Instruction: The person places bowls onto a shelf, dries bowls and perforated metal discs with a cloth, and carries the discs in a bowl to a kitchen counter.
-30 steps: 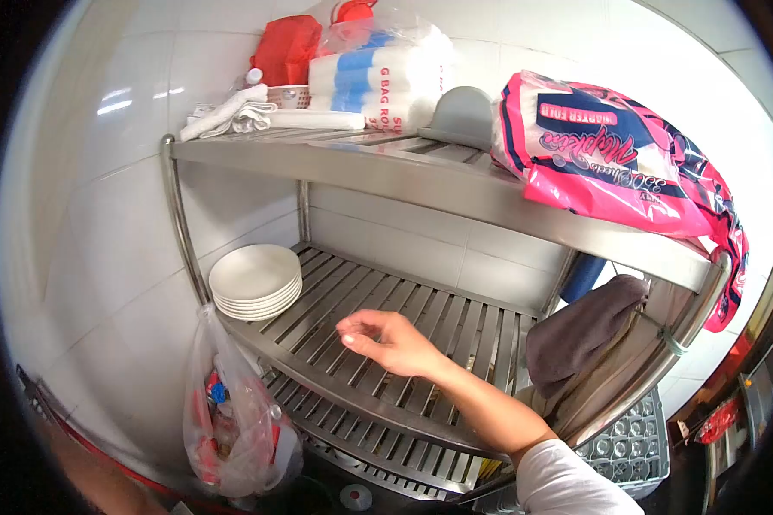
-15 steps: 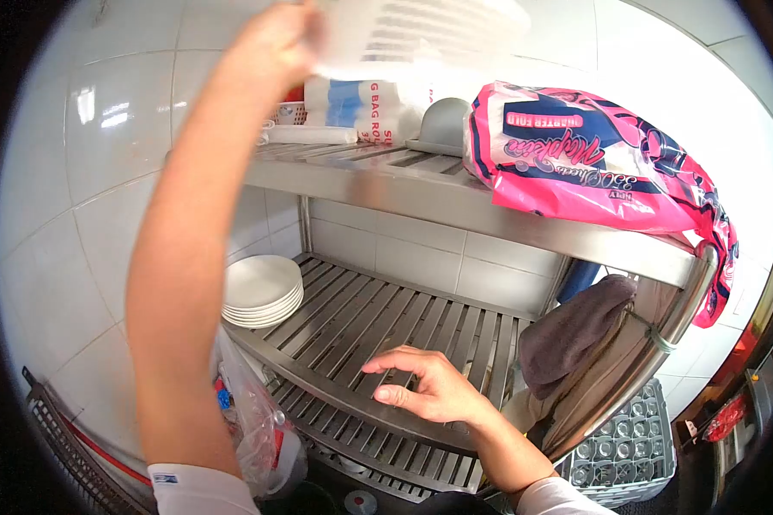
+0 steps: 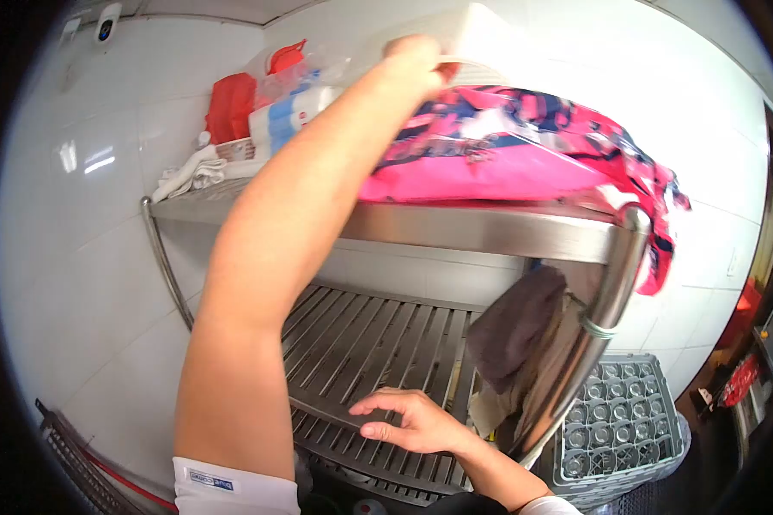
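My left hand (image 3: 419, 62) is raised over the top shelf, closed on a translucent white plastic container (image 3: 483, 36). The container is blurred and pale against the tiles, so its full shape is hard to make out. Just below it lies the pink and navy napkin pack (image 3: 498, 172), partly behind my left forearm. Lower down, my right hand (image 3: 414, 422) hovers in front of the slatted lower shelf (image 3: 365, 343). Its fingers are apart and hold nothing.
White rolls with a blue band (image 3: 288, 120), a red bag (image 3: 230, 107) and a white cloth (image 3: 189, 174) sit on the top shelf's left. A dark towel (image 3: 515, 326) hangs by the right post. A grey rack of glasses (image 3: 620, 421) stands at right.
My left hand has carried the container to the right, above the napkin pack. The view has tilted up and shifted; my left arm now covers where the plates were. My right hand stays open.
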A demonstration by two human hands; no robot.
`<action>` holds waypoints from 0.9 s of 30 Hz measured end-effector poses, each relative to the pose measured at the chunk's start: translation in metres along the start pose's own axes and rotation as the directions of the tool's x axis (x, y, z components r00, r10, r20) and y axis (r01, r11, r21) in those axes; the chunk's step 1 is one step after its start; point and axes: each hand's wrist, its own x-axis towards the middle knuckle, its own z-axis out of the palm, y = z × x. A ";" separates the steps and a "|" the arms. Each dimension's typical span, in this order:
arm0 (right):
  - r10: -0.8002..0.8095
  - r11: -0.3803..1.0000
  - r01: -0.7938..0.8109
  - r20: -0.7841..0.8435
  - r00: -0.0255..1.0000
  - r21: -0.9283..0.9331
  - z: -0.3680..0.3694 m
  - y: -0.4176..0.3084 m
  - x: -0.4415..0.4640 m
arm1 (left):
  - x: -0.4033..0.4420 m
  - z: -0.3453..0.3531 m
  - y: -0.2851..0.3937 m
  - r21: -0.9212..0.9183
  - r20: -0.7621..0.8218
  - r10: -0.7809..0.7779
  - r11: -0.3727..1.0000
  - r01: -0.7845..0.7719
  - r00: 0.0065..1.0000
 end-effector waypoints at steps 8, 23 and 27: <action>0.024 0.998 -0.024 -0.009 1.000 0.050 -0.022 -0.004 -0.064 | -0.064 0.001 0.000 0.861 0.150 0.243 0.445 -0.247 0.958; -0.147 0.923 0.116 0.057 0.988 0.366 -0.082 -0.022 -0.180 | -0.038 0.032 0.002 0.687 0.697 -0.007 -0.281 -0.671 0.717; -0.177 0.861 0.198 -0.088 0.980 0.468 -0.111 -0.023 -0.235 | -0.099 0.053 -0.044 0.677 0.683 0.542 -0.218 -0.703 0.489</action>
